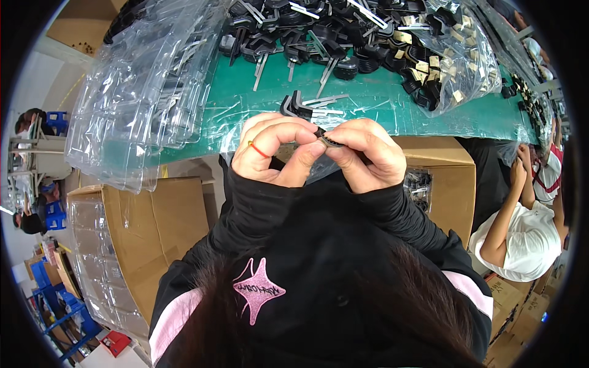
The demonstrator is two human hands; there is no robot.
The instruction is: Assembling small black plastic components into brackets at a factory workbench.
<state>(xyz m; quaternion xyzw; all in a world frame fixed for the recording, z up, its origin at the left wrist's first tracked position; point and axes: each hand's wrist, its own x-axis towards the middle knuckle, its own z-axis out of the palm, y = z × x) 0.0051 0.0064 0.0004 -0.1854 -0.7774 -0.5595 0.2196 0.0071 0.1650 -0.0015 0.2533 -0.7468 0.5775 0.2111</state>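
- Pinching a small black part (332,140) between both hands, held just at the near edge of the green mat (392,101), above the person's chest.
- Left hand (274,149): fingers curled in tight, thumb and forefinger pressed onto the part's left end; a red band sits on one finger.
- Right hand (363,153): fingers bunched together, thumb and forefinger clamped on the part's right end. Most of the part is hidden by the fingertips, so its shape can't be told.
- Just past the hands, on the mat's near strip: one black-headed key blank (305,108) with metal blades, lying loose.
- Below the mat's near edge: open cardboard boxes (438,175), one each side of the person.
- Left part of the mat: stack of clear plastic blister trays (144,92), overhanging the near edge.
- Far side of the mat: big heap of black key parts (319,37).
- Far right of the mat: clear bag (451,61) of more black parts with tan tags.
- Off the mat's right end: another person in a white shirt (521,236), seated.
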